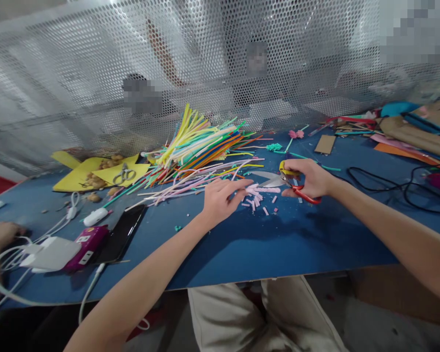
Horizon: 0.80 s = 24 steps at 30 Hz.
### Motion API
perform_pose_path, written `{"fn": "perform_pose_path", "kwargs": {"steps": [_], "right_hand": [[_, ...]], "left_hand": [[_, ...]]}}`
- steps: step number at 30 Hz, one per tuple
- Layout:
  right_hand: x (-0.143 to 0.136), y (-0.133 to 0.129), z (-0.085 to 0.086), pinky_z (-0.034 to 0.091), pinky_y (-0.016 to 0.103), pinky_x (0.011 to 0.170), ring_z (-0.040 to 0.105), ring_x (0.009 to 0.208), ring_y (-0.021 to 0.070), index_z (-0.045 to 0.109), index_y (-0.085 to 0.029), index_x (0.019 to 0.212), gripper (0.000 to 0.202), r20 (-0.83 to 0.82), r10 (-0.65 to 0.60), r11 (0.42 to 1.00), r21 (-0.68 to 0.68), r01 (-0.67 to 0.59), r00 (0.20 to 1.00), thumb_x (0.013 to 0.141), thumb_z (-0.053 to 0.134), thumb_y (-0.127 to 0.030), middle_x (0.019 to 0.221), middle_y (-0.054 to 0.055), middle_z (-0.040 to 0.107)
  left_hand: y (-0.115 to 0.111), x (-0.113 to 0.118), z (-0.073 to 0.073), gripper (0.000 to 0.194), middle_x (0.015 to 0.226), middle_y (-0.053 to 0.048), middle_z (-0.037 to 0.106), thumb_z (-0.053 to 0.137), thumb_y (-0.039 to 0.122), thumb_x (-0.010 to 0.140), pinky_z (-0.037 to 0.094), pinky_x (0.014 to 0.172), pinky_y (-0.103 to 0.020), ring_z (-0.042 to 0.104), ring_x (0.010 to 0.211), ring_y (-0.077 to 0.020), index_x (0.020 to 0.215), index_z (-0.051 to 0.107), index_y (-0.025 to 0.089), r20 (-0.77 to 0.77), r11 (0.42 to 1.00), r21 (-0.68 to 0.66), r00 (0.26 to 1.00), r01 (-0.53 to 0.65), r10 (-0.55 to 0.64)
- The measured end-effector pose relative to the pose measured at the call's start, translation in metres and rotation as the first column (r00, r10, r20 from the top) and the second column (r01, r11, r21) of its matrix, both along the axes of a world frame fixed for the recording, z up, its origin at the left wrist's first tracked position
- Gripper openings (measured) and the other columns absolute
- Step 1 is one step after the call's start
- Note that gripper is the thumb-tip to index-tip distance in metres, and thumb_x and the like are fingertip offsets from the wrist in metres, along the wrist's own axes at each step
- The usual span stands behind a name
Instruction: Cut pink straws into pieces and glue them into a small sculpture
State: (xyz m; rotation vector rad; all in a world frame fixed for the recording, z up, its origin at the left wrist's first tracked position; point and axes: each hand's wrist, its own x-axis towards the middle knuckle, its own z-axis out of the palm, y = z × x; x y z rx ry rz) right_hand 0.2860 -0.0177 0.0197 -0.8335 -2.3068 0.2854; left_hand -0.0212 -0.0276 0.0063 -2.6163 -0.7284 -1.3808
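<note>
My right hand (310, 178) grips a pair of scissors (273, 179) with one yellow and one red handle loop. Their blades are apart and point left toward my other hand. My left hand (223, 198) is closed in a pinch on a pale pink pipe cleaner (254, 188), right by the blade tips. Short cut pink pieces (255, 200) are scattered on the blue tabletop (242, 244) below the blades. Just behind my left hand lie several loose lilac pipe cleaners (183, 183).
A big bundle of coloured pipe cleaners (201, 142) lies at the back, before a perforated metal screen (205, 58). Grey scissors (124, 174) rest on yellow sheets (77, 176). At left are a phone (126, 230), a charger (53, 253) and another person's hand (2, 234); a black cable (381, 183) lies right.
</note>
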Motion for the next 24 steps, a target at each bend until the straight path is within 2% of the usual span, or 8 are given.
{"fn": "perform_pose_path", "kwargs": {"steps": [7,15,19,24], "right_hand": [[-0.005,-0.005,0.002,0.026,0.026,0.059,0.027,0.065,0.0118,0.038,-0.023,0.076,0.047,0.004,0.092,0.994,-0.057,-0.091,0.996,0.071,0.081,-0.040,0.073,-0.005,0.037],[-0.007,-0.007,0.001,0.027,0.025,0.058,0.029,0.064,0.0107,0.037,-0.022,0.074,0.046,-0.007,0.126,0.987,-0.101,-0.126,0.992,0.072,0.080,-0.039,0.072,-0.005,0.038],[-0.005,-0.005,-0.002,0.026,0.025,0.055,0.030,0.061,0.0098,0.044,-0.021,0.072,0.044,-0.015,0.081,0.982,-0.168,-0.083,0.997,0.073,0.082,-0.042,0.069,-0.005,0.041],[0.003,0.001,-0.006,0.029,0.026,0.054,0.034,0.060,0.0103,0.051,-0.020,0.075,0.040,-0.114,0.009,0.963,-0.265,-0.039,0.993,0.073,0.083,-0.045,0.069,-0.005,0.047]], "left_hand": [[0.000,0.000,-0.001,0.025,0.077,-0.002,0.075,0.052,0.029,0.101,0.039,0.063,-0.026,0.063,0.062,-0.0109,0.111,0.075,0.024,-0.067,0.998,0.047,0.997,0.037,-0.034],[-0.004,0.003,0.002,0.026,0.073,-0.003,0.074,0.050,0.030,0.102,0.042,0.062,-0.024,0.063,0.061,-0.0109,0.104,0.074,0.019,-0.073,0.995,0.066,0.995,0.071,-0.066],[-0.004,0.001,0.002,0.025,0.074,-0.003,0.074,0.051,0.028,0.101,0.043,0.062,-0.023,0.064,0.061,-0.0107,0.111,0.072,0.020,-0.088,0.993,0.073,0.993,0.088,-0.081],[-0.003,-0.001,0.002,0.027,0.077,-0.002,0.071,0.051,0.025,0.100,0.045,0.066,-0.022,0.064,0.067,-0.0111,0.119,0.071,0.023,-0.110,0.996,0.029,0.991,0.085,-0.082]]}}
